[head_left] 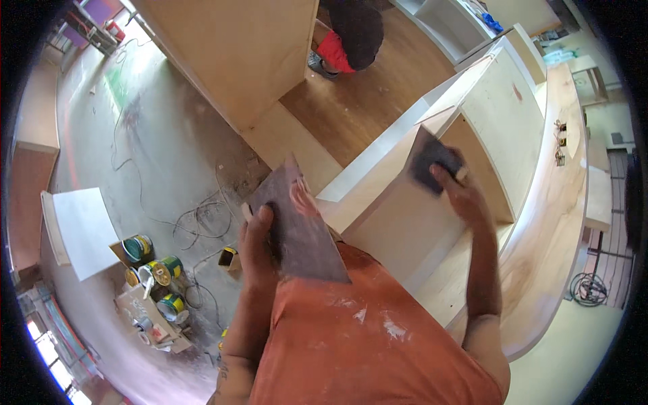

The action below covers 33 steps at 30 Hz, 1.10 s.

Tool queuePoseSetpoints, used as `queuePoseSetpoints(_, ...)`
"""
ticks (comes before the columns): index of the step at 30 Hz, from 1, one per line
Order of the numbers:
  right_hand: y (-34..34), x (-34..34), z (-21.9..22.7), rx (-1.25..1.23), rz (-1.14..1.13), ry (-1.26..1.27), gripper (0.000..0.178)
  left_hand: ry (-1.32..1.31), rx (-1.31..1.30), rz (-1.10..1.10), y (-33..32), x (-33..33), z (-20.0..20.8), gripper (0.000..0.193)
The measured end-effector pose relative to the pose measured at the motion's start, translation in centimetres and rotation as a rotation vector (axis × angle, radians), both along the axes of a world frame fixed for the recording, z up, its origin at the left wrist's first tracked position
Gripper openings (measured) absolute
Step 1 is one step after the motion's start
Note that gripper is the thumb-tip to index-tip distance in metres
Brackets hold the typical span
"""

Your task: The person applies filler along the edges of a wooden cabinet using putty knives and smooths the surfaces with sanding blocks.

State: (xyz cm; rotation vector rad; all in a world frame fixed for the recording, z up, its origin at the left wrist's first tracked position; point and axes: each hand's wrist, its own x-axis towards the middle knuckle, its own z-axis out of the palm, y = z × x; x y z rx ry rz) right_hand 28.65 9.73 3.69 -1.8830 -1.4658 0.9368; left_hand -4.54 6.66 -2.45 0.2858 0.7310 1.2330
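Note:
My left hand (256,236) grips a dark flat board (307,243) in front of my orange shirt, thumb laid over its face. A smear of reddish paste (304,197) sits near the board's upper edge. Out to the right, my right hand (459,189) is closed on a dark, square-cornered flat scraper (430,162), somewhat blurred. That scraper hangs over the edge of a pale wooden cabinet (398,233) and does not meet the board. Between the fingers of the right hand a light-coloured bit shows; I cannot make out what it is.
Another person (347,40) crouches beyond a tall plywood panel (236,54). A long curved wooden counter (560,223) runs along the right. Several paint cans (162,270) stand on the floor at left, near loose cables (202,216) and a white board (81,229).

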Motion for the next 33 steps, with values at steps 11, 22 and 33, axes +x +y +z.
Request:
queuePoseSetpoints(11,6.3,1.1,-0.9,-0.003,1.015,-1.455,0.02,0.01,-0.229,0.092,-1.4,-1.3,-3.9,0.035)
queuePoseSetpoints(22,7.0,0.0,-0.1,-0.075,1.001,-1.364,0.019,-0.067,-0.246,0.083,-0.9,-1.3,-4.4,0.039)
queuePoseSetpoints(33,5.4,-4.7,3.5,-0.07,1.121,-0.777,0.036,-0.071,-0.267,-0.006,-0.8,-0.4,-4.5,0.039)
